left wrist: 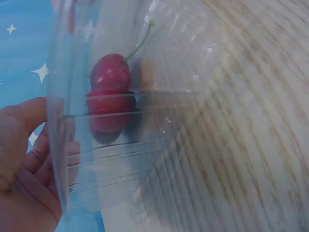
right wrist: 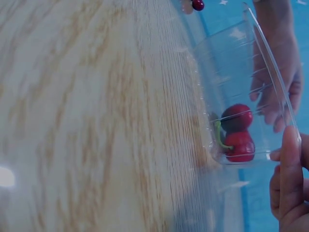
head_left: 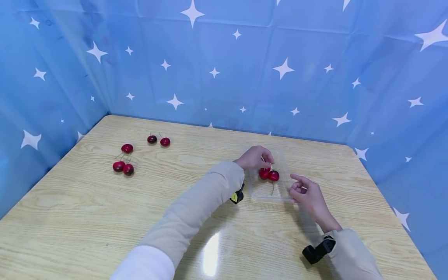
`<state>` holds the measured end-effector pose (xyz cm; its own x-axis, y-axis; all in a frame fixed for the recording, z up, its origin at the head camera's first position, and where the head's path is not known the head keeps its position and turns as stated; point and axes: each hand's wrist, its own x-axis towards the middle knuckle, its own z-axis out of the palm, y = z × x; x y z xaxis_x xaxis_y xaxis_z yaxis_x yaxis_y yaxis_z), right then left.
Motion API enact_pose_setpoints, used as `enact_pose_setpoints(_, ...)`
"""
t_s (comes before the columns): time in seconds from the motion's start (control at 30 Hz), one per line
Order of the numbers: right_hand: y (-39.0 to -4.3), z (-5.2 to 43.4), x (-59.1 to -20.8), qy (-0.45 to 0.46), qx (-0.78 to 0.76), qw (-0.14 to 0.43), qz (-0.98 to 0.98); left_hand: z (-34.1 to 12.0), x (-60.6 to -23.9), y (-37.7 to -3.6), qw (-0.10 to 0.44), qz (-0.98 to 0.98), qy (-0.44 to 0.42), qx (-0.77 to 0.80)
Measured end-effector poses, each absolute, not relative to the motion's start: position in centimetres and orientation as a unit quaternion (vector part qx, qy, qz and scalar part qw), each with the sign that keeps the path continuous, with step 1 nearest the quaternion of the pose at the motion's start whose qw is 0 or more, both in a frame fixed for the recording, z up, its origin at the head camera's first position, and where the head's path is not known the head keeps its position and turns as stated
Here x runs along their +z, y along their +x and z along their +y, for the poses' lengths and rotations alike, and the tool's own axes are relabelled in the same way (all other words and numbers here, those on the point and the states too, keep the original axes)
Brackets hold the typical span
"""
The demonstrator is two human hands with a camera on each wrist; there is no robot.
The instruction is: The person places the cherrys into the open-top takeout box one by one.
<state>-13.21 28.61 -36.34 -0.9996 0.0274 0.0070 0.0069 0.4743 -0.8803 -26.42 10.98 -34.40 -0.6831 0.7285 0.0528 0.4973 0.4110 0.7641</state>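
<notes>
A clear plastic container sits on the table in front of me, with a few red cherries inside. My left hand reaches over its far left part, fingers bent loosely downward just above the cherries. In the right wrist view, nothing shows between the fingers of that left hand. At the container's right edge my right hand pinches the rim between thumb and finger. Through the clear wall in the left wrist view, stacked-looking cherries appear, one with a green stem.
On the left side of the table lie several more cherries: a dark one beside a red one towards the back, and a group nearer to me. A blue star-patterned curtain borders the table behind.
</notes>
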Motion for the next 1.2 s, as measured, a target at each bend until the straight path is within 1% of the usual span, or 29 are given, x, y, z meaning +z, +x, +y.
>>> enact_pose_setpoints(0.43, -13.0, 28.5, -36.2, -0.01, 0.506, 0.008, -0.862, 11.2, -34.7, -26.3, 0.131, 0.841, 0.329, 0.41)
enact_pose_setpoints(0.73, -13.0, 28.6, -36.3, -0.009, 0.505, 0.01, -0.863, 10.9, -35.0, -26.2, 0.084, 0.837, 0.314, 0.441)
enact_pose_setpoints(0.87, -13.0, 28.6, -36.2, -0.012, 0.501, 0.009, -0.866, 10.3, -35.4, -25.9, 0.047, 0.829, 0.307, 0.466)
enact_pose_setpoints(1.07, -13.0, 28.6, -36.1, -0.006, 0.501, 0.007, -0.865, 9.1, -36.0, -25.9, -0.044, 0.82, 0.319, 0.473)
enact_pose_setpoints(1.2, -12.9, 28.6, -36.2, -0.003, 0.503, 0.005, -0.864, 7.9, -36.4, -26.0, -0.078, 0.817, 0.322, 0.472)
